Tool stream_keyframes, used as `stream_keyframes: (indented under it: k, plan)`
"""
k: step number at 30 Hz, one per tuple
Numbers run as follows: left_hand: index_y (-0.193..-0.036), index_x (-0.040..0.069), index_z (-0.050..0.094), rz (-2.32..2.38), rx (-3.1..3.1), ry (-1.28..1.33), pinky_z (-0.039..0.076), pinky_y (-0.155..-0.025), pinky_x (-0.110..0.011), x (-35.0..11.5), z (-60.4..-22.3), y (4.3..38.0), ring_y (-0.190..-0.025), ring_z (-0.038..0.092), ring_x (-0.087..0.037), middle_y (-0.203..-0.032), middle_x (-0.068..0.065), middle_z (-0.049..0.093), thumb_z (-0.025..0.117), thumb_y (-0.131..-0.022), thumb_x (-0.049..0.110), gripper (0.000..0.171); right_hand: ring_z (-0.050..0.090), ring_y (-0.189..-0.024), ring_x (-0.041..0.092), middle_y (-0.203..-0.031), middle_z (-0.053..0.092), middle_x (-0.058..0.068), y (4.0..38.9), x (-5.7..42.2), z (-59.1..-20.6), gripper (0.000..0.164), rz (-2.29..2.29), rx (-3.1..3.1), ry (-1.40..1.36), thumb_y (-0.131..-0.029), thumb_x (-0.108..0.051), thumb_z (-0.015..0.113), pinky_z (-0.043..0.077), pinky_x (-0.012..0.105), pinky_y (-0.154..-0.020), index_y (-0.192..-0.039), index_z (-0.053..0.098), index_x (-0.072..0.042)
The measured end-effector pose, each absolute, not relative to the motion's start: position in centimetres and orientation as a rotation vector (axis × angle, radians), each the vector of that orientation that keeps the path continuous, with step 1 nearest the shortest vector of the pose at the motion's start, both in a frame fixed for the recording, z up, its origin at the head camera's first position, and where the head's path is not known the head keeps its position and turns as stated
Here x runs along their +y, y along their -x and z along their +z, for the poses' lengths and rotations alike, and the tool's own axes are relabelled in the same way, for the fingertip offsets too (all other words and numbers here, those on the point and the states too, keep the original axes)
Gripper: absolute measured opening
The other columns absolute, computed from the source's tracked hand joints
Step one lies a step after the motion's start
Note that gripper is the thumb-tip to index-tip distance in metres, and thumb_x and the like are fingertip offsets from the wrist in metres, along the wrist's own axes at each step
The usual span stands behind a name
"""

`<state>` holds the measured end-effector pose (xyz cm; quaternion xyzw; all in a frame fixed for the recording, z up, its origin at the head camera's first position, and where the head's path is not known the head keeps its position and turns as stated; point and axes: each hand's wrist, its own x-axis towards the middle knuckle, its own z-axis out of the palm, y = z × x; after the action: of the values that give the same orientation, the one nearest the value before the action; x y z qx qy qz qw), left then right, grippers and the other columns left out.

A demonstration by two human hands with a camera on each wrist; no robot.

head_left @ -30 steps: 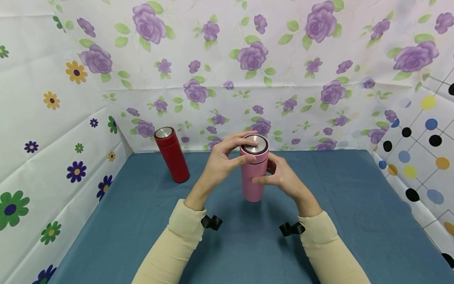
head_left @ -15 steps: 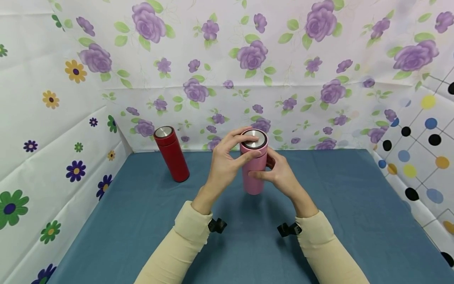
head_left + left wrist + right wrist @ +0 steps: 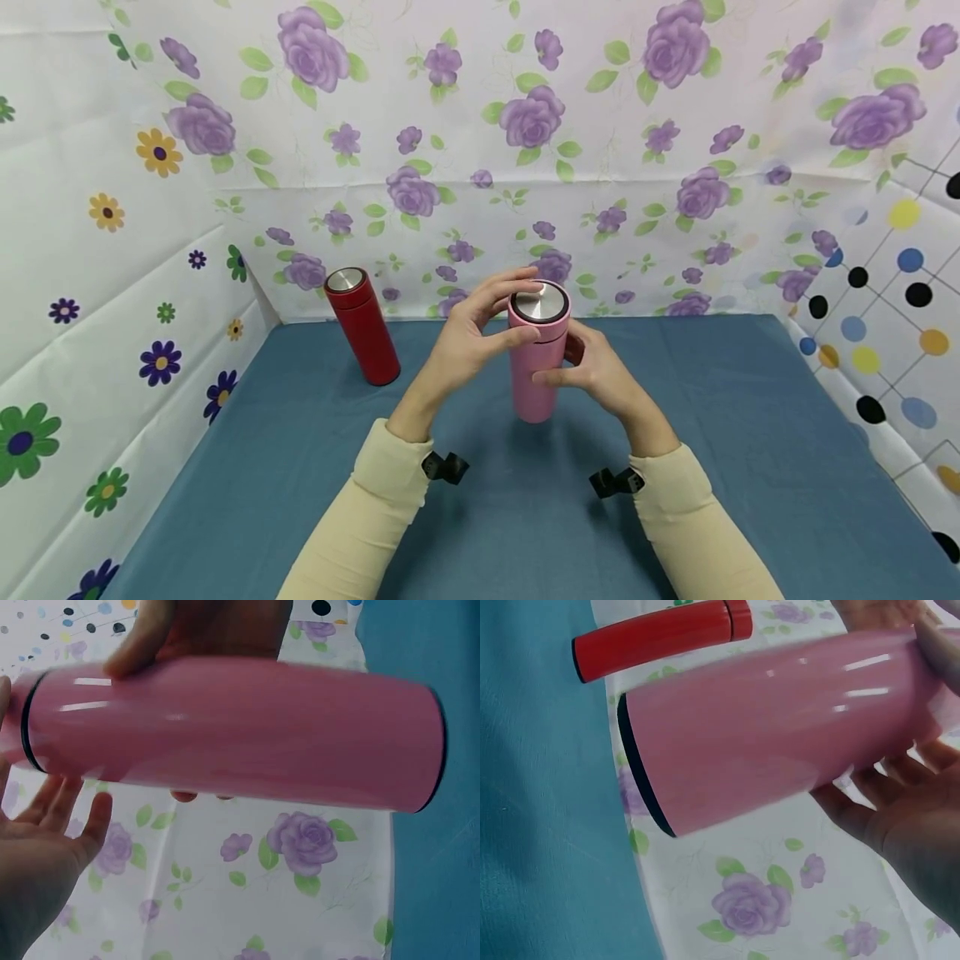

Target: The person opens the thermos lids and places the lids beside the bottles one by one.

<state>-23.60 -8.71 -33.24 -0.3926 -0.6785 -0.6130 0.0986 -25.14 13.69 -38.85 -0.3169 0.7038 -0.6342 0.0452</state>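
A pink thermos bottle (image 3: 534,379) with a steel-topped lid (image 3: 539,302) stands nearly upright between my two hands. My right hand (image 3: 596,371) grips its body from the right, the thumb across the near side and the fingers behind. At the top, my left hand (image 3: 468,333) holds the lid from the left, thumb on its near side and fingers at its far rim. In the left wrist view the bottle lies across the picture, with my left hand (image 3: 45,862) at the lid end. The right wrist view shows the black-edged base and my right hand (image 3: 915,810) round the body.
A red thermos bottle (image 3: 365,329) with a steel-topped lid stands to the left, near the back of the blue-covered table (image 3: 510,533). Flowered cloth (image 3: 487,167) hangs behind, and dotted cloth (image 3: 892,333) hangs on the right.
The pink bottle rose and tilted slightly, then came back down. My left hand turned away and back, its fingers shifting from the lid's top toward the far rim. The red bottle stayed put.
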Motion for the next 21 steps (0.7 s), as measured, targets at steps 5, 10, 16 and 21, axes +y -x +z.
stream_keyframes:
  k: [5,10,16,21]
  plan:
    - [-0.138,0.002,0.064,-1.837,-2.030,1.194,0.037,-0.119,-0.047,-9.0,-33.1,23.7,-0.150,0.038,-0.020,-0.155,-0.005,0.050,0.074,-0.094,0.048,0.064,0.062,-0.121,0.033,-0.139,0.060,0.012,25.1,13.8,-38.9,0.071,-1.926,2.080,1.012,-0.087,-0.013,0.083,0.055,0.041,-0.099,-0.151,0.052,-0.011]
    - [-0.134,0.001,0.066,-1.830,-2.024,1.149,0.039,-0.118,-0.047,-8.8,-33.1,23.6,-0.148,0.040,-0.020,-0.151,-0.005,0.054,0.073,-0.093,0.054,0.068,0.062,-0.121,0.032,-0.139,0.060,0.011,25.0,13.9,-38.8,0.070,-1.925,2.100,1.003,-0.088,-0.014,0.083,0.054,0.042,-0.099,-0.151,0.052,-0.012]
    - [-0.133,0.006,0.069,-1.765,-1.987,1.030,0.043,-0.114,-0.049,-8.0,-33.5,23.3,-0.142,0.048,-0.019,-0.151,-0.003,0.055,0.075,-0.093,0.051,0.060,0.062,-0.120,0.029,-0.142,0.059,0.007,25.0,13.5,-38.7,0.071,-1.940,2.203,0.983,-0.089,-0.015,0.082,0.053,0.041,-0.100,-0.152,0.052,-0.017]
    - [-0.131,0.013,0.071,-1.624,-1.981,0.915,0.045,-0.112,-0.048,-7.2,-33.8,23.1,-0.140,0.050,-0.017,-0.151,-0.001,0.055,0.079,-0.093,0.040,0.048,0.063,-0.119,0.025,-0.143,0.059,0.003,25.1,13.1,-38.8,0.072,-1.950,2.312,0.959,-0.089,-0.015,0.083,0.053,0.039,-0.100,-0.154,0.051,-0.021]
